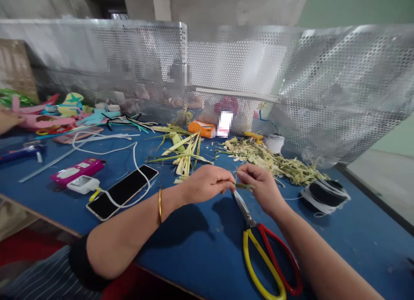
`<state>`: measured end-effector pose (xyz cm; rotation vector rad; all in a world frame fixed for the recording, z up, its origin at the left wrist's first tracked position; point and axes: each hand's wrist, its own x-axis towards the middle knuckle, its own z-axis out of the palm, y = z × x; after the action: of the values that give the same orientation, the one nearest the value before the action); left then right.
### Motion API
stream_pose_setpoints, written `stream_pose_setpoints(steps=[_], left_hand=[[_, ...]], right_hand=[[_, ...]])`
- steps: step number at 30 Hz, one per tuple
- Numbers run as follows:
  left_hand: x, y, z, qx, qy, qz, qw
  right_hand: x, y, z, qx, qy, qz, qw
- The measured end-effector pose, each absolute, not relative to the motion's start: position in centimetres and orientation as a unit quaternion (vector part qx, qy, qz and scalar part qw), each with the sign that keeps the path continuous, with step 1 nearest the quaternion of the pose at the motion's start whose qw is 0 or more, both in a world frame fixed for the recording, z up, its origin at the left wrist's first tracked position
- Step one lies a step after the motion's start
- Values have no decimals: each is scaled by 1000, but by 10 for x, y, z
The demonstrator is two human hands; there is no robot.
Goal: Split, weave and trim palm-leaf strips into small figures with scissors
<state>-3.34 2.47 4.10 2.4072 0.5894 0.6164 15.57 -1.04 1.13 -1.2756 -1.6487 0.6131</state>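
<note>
My left hand (pixel 208 183) is closed, its fingertips pinching the end of a thin greenish husk strip (pixel 245 186). Close beside it, my right hand (pixel 260 185) is also closed, with thumb and forefinger pressed on what looks like a fine white thread. That thread leads back towards a black spool (pixel 325 196) wound with white string at the right. Below the hands lie large scissors (pixel 249 220) with one yellow and one red handle, their tips partly under my fingers. Pale green husk strips (pixel 186 155) lie just beyond my left hand.
A heap of small husk pieces (pixel 274 160) lies behind my right hand. To the left are a black phone (pixel 124 192), a white cable (pixel 136 162) and a magenta device (pixel 77 170). Perforated clear sheeting (pixel 233 67) stands along the back. Another person's hand (pixel 8 121) shows at far left.
</note>
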Motion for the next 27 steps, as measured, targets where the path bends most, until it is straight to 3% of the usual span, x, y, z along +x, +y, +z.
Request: stream_pose_setpoints(steps=[3, 8, 11, 15, 23, 27], left_hand=[[-34, 28, 41, 870, 270, 300, 283], [-36, 36, 34, 827, 345, 359, 261], [-37, 40, 31, 827, 349, 340, 282], [-36, 41, 28, 834, 342, 327, 285], [-31, 42, 20, 855, 351, 308, 224], [-32, 39, 17, 898, 331, 242, 156]], right_hand=[[154, -10, 6, -529, -662, 290, 445], [139, -26, 11, -485, -769, 116, 400], [131, -34, 15, -429, -778, 95, 449], [125, -34, 10, -421, -745, 234, 461], [112, -38, 5, -408, -827, 27, 387], [115, -42, 14, -407, -829, 74, 377]])
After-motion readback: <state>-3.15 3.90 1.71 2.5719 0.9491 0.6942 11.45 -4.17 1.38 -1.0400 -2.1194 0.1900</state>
